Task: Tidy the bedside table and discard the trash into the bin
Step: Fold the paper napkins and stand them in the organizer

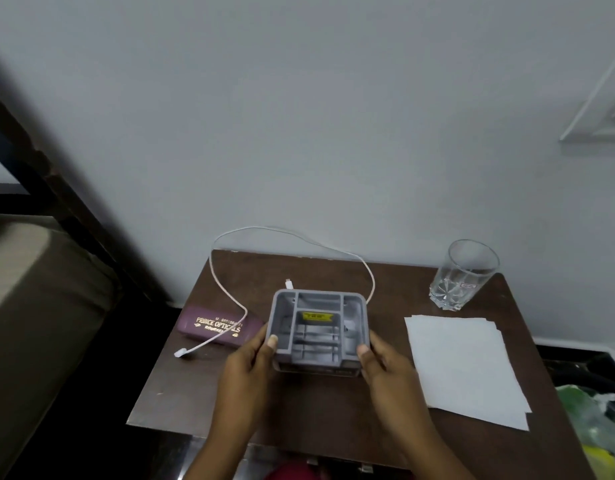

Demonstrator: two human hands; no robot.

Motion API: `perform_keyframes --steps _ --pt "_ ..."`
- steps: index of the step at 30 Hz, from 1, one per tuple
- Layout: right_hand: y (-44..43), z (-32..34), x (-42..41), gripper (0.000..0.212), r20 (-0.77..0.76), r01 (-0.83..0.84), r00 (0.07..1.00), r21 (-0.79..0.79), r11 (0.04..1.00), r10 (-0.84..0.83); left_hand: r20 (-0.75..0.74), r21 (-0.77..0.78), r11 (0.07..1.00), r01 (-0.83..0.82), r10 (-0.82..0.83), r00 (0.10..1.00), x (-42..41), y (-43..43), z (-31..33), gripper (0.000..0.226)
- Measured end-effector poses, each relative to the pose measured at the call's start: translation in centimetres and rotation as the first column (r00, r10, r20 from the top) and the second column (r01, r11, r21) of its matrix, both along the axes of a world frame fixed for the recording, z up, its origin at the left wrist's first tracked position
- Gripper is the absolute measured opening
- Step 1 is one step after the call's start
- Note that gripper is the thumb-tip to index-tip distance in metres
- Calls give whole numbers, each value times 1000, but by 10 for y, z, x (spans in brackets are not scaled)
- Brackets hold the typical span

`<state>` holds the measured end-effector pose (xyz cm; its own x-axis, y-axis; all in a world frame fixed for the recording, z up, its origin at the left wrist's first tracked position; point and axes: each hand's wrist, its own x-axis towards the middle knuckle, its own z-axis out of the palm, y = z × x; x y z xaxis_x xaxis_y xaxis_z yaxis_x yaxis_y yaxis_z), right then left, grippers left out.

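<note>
A grey plastic organiser tray [318,329] with several compartments and a yellow label inside sits at the middle of the dark brown bedside table [202,386]. My left hand [245,370] grips its left side with the thumb on the rim. My right hand [385,367] grips its right side the same way. A white charging cable [226,292] loops behind the tray and lies across a maroon spectacle case [216,327] to the left. White paper sheets [467,365] lie to the right. An empty clear glass [463,275] stands at the back right corner.
A pale wall rises directly behind the table. A bed with a dark frame [39,271] is on the left. At the lower right, beyond the table edge, a bin [593,420] holds green and yellow trash.
</note>
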<state>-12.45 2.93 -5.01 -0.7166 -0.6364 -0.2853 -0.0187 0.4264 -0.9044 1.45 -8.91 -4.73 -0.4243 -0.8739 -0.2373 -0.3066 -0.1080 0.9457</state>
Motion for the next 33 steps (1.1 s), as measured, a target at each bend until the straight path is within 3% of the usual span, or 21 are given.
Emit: perform_keyframes --steps 3,7,10,12,14,16,19,21,23,27,29,33 --pt "8 6 -5 41 -22 25 999 -22 999 -26 86 -171 984 -40 56 995 -4 4 2 38" --pt "55 -6 -31 35 -305 145 945 57 988 -121 19 -513 845 -152 188 982 1 29 23 36" --pt "98 -25 -52 32 -584 193 812 229 954 -25 36 -635 772 17 7 999 -9 57 33 28" --pt "122 -37 -61 40 -678 214 730 350 912 88 143 -605 735 307 -279 949 -26 78 30 31" --pt "135 -44 -63 40 -690 215 699 454 865 188 255 -530 638 559 -509 822 -48 101 12 40" --pt "139 -48 -56 36 -695 180 677 474 862 241 382 -495 530 689 -579 720 -69 119 -6 42" --pt "136 -41 -44 32 -690 114 672 455 883 269 601 -458 360 813 -549 582 -96 131 -24 48" --pt "135 -39 -41 30 -677 102 704 395 913 214 685 -460 311 832 -472 555 -106 129 -45 58" --pt "134 -39 -50 28 -682 158 729 246 956 55 754 -402 318 859 -417 507 -107 125 -57 66" --pt "123 -41 -101 24 -452 314 855 61 947 -254 804 -339 343 876 -378 459 -105 124 -71 76" --pt "113 -44 -125 25 -370 311 894 109 944 -252 808 -319 347 882 -386 445 -105 124 -69 78" --pt "100 -54 -146 16 -353 216 927 222 951 -128 793 -304 373 876 -410 450 -106 122 -68 79"
